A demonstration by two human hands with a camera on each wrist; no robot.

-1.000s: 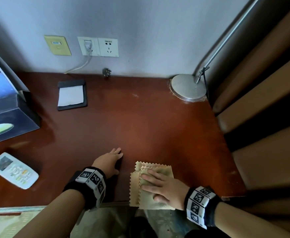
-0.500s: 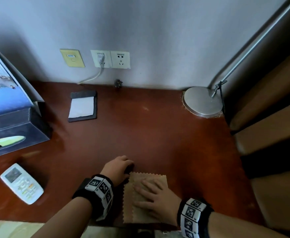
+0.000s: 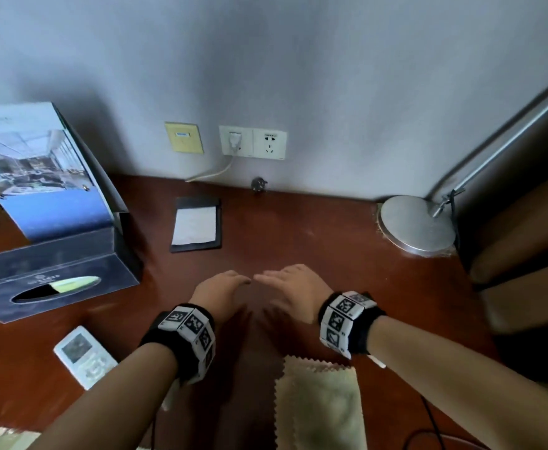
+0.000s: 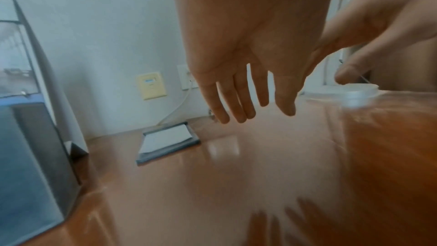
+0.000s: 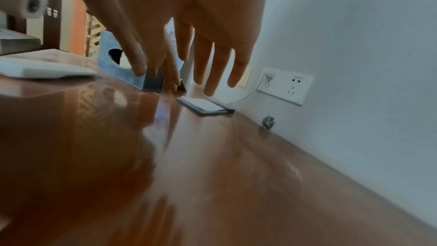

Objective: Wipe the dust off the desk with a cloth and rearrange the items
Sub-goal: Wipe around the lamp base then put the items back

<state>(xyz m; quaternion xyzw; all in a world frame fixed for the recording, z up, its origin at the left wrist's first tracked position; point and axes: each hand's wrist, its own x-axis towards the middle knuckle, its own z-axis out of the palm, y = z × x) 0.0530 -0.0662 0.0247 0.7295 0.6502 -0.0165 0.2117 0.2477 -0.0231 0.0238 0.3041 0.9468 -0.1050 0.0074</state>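
A beige cloth (image 3: 321,407) with zigzag edges lies flat at the near edge of the red-brown desk (image 3: 331,241), behind both wrists. My left hand (image 3: 223,289) and right hand (image 3: 285,284) hover side by side over the desk's middle, fingers straight and nearly meeting, holding nothing. The wrist views show the left hand (image 4: 248,85) and right hand (image 5: 189,53) spread above the glossy top. A black notepad holder (image 3: 197,224) with white paper lies just beyond the fingertips; it also shows as the notepad holder (image 4: 166,140) and the notepad holder (image 5: 205,107).
A dark tissue box (image 3: 51,280) with a propped brochure (image 3: 35,177) stands at the left, a white remote (image 3: 82,357) near the front left. A lamp base (image 3: 415,224) sits at the back right corner. Wall sockets (image 3: 253,142) with a cable are behind.
My right hand has lifted off the cloth and both hands have moved forward toward the notepad. The cloth stays at the desk's near edge. The head view has tilted up.
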